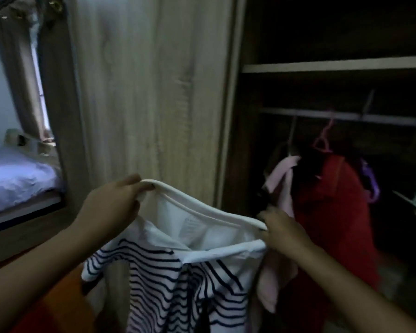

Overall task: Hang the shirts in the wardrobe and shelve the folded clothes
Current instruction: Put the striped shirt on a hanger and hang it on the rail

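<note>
The left hand [113, 203] and right hand [283, 233] are each pinching an end of the white neckline of a white shirt with navy stripes [178, 284], holding it spread just in front of the pale wood-grain wardrobe [154, 92]. A red garment [329, 212] is hanging inside that wardrobe.

**Wardrobe rail, shelf and bed**

A hanging rail [346, 116] under a wardrobe shelf [334, 66] carries a pink hanger [324, 138] with a red garment [329, 203] and, just left, a pale pink garment [283, 181]. At far left, a bed [22, 205] wears a lilac sheet [15, 176].
</note>
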{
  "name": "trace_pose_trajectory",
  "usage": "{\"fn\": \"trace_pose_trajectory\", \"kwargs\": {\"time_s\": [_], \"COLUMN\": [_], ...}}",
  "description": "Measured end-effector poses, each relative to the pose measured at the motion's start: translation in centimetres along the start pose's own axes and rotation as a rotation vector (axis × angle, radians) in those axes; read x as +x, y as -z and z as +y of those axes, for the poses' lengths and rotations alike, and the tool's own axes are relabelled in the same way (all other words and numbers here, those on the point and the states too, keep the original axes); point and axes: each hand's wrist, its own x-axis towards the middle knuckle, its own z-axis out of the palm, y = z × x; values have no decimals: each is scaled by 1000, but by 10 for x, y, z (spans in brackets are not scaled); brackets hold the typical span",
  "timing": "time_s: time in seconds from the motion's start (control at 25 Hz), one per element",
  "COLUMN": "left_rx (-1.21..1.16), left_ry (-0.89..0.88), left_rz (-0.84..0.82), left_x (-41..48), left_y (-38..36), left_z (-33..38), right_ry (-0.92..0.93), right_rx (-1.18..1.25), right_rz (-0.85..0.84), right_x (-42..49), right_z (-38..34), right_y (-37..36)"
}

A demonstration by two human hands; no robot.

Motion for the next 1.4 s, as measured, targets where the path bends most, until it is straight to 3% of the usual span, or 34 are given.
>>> {"fn": "trace_pose_trajectory", "kwargs": {"time_s": [0.12,0.24,0.28,0.36,0.44,0.52,0.6,0.64,0.72,0.84,0.92,1.08,1.24,1.4], "left_rx": [90,-116,-197,-285,-339,-379,-411,-422,-449,-491,-523,-551,-569,-655], "left_ry": [-111,-104,-102,-124,-157,-178,-185,-187,-187,-172,-163,-145,-105,-10], "left_rz": [-75,-227,-284,-309,-296,-291,-290,-290,-296,-310,-321,-356,-419,-516], "left_x": [19,45,53,66,75,82,86,88,88,89,90,93,95,92], "left_y": [1,-1,-1,-1,-2,-1,2,3,5,10,14,16,13,11], "left_z": [48,90,105,134,160,182,195,198,202,201,202,211,221,228], "right_ry": [52,104,85,18,-119,-395,-587,-607,-574,-414,-357,-511,-474,-379], "right_rx": [175,315,368,373,211,118,352,501,640,663,644,731,670,998], "right_rz": [5,-95,-27,375,741,668,459,433,587,795,800,633,852,891], "right_x": [-25,-43,-44,-36,-20,4,23,29,36,17,-7,-33,-60,-98], "right_z": [40,64,73,93,121,155,177,182,183,179,182,204,191,163], "right_y": [31,70,85,113,137,143,135,132,132,118,80,25,26,32]}}
